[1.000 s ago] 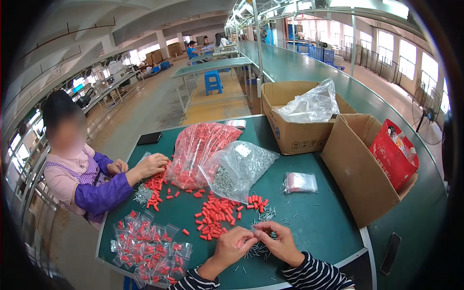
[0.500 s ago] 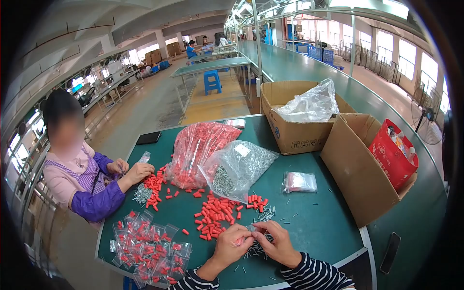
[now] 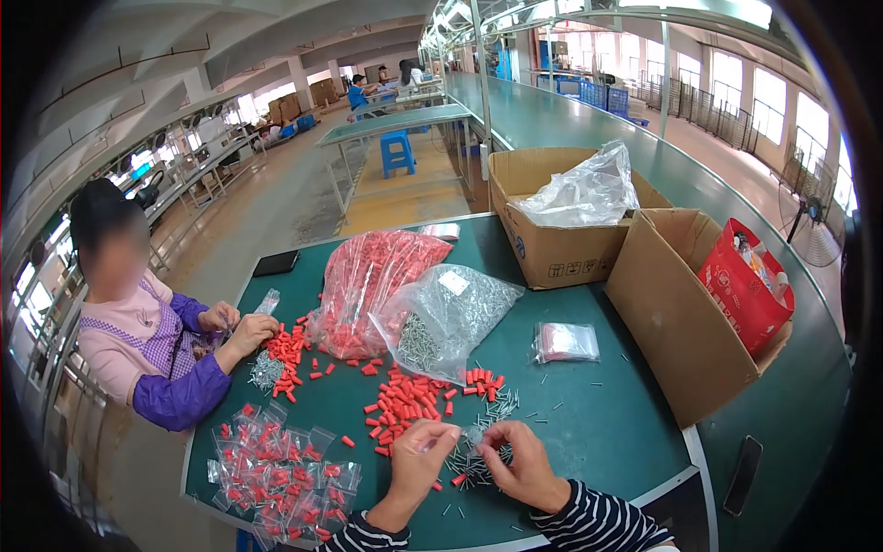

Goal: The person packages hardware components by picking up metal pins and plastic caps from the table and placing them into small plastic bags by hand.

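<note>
A small clear zip bag [image 3: 473,436] is stretched between my two hands above the pile of screws. My left hand [image 3: 421,465] is closed, its thumb and fingertips pinching the bag's left side. My right hand [image 3: 522,467] pinches the other side between thumb and forefinger. Loose silver screws [image 3: 472,466] lie beneath the bag, partly hidden by my hands. A heap of red plastic wall plugs [image 3: 405,402] sits just beyond my left hand. To the left is a pile of filled small bags [image 3: 285,478] with red plugs and screws inside.
Large bags of red plugs [image 3: 368,290] and screws [image 3: 460,313] stand behind the heap. A stack of flat bags [image 3: 565,342] lies right. Cardboard boxes [image 3: 667,322] flank the table [image 3: 607,442]. At left, a co-worker in purple sleeves [image 3: 189,396] handles a small bag.
My hands have drawn apart slightly, with the left moving left, so the small bag between them shows more. The view has shifted a little.
</note>
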{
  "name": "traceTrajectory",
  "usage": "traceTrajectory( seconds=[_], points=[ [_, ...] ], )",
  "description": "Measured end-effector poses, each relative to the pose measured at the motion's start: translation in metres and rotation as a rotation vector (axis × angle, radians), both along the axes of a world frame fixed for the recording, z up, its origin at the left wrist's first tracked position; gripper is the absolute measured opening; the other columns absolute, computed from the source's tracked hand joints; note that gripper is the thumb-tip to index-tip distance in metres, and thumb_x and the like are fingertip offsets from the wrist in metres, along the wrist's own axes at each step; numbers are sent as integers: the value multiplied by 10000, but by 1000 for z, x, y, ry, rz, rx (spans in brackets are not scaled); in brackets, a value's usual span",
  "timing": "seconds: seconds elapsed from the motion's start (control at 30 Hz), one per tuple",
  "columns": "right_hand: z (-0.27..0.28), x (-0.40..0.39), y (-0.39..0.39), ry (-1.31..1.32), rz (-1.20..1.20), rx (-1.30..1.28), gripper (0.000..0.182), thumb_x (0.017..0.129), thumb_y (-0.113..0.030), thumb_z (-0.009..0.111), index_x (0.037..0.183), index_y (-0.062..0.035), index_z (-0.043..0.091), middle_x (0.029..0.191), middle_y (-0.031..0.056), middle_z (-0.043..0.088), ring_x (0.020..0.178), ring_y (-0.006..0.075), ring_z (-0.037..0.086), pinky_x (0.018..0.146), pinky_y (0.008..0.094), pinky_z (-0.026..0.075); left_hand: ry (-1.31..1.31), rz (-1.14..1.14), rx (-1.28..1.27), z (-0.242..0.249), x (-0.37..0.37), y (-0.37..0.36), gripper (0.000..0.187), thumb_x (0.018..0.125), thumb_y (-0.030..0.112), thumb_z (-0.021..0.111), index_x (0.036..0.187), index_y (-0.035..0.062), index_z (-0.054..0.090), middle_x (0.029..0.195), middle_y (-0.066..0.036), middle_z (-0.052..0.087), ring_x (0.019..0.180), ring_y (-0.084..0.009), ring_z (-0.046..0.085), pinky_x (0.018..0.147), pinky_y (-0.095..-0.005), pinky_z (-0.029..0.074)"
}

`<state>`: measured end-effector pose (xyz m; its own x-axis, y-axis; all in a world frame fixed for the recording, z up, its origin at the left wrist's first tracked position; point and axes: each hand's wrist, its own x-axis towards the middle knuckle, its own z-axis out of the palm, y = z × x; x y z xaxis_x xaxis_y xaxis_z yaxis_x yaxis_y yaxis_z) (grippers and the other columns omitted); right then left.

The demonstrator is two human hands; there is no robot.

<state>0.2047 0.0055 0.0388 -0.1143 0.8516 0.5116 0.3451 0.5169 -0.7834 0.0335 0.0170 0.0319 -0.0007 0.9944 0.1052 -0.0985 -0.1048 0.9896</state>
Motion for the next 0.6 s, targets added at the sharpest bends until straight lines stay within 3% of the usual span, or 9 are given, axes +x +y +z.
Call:
traceTrajectory(
  seconds=[0.27, 0.6],
  points=[
    [0, 4, 3, 31, -12, -22, 193, 827, -68, 693, 960, -30, 559, 819, 91, 624, 742, 257, 599, 688, 361, 444, 235, -203, 112, 7, 1, -3, 114, 833, 4, 704, 943, -23, 712, 883, -12, 630, 755, -43, 557, 640, -187, 434],
    [3, 4, 3, -17, 51, -6, 212, 831, -52, 675, 1015, -13, 577, 862, 121, 624, 787, 290, 603, 713, 381, 459, 151, -187, 72, -4, 3, -5, 82, 817, -48, 690, 899, -38, 691, 881, -19, 598, 763, -47, 566, 646, -177, 444]
  ],
)
